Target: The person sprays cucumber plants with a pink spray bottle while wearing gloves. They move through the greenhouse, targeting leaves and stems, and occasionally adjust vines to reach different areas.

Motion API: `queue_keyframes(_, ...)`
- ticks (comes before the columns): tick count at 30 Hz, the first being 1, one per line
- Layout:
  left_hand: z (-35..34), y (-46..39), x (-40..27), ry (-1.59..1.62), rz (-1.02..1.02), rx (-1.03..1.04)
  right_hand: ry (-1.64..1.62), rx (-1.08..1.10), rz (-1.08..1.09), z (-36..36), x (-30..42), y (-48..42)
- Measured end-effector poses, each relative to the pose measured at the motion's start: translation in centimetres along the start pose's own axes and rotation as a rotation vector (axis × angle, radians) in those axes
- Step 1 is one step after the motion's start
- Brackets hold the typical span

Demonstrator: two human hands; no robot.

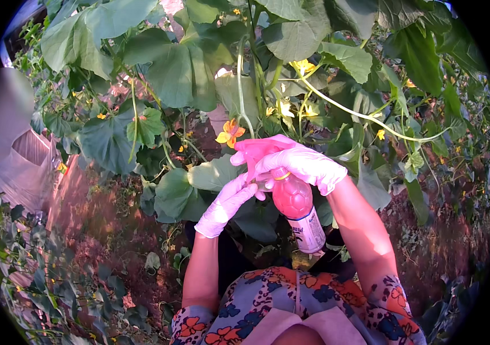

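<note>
In its white glove, my right hand (301,166) is wrapped around the neck and head of a pink spray bottle (293,198). The bottle hangs tilted, its label toward my lap, and pink liquid fills its clear upper part. My left hand (230,202), gloved too, is close under the pink trigger sprayer head (258,153). Its fingertips pinch a small greenish piece (263,186), perhaps a young fruit or flower, partly hidden by the fingers. An orange-yellow flower (230,133) sits just beyond the sprayer, by a pale green stem (241,82).
Broad-leaved vines (180,64) rise in front of me. A long curved shoot (357,113) with a yellow flower (303,67) stretches to the right. Plastic sheeting (8,155) stands at the left, and more low vines (72,293) grow over the brown soil (98,215).
</note>
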State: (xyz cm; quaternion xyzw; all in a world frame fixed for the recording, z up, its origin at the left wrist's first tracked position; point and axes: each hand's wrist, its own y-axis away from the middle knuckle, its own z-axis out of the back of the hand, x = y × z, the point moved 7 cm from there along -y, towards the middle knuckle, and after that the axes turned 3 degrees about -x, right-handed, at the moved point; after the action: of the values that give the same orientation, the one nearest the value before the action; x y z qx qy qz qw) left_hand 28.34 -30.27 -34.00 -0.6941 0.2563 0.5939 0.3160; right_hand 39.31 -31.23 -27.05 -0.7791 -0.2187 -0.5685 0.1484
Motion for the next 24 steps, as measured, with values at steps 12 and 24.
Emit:
queue_keyframes(12, 1.1, 0.1, 0.9, 0.252, -0.166, -0.405, 0.339, -0.335, 0.283, -1.8, -0.4, 1.1)
queue_keyframes(24, 0.8, 1.1, -0.8, -0.572, -0.278, -0.521, 0.257, -0.374, 0.417, -3.1, 1.4, 2.1)
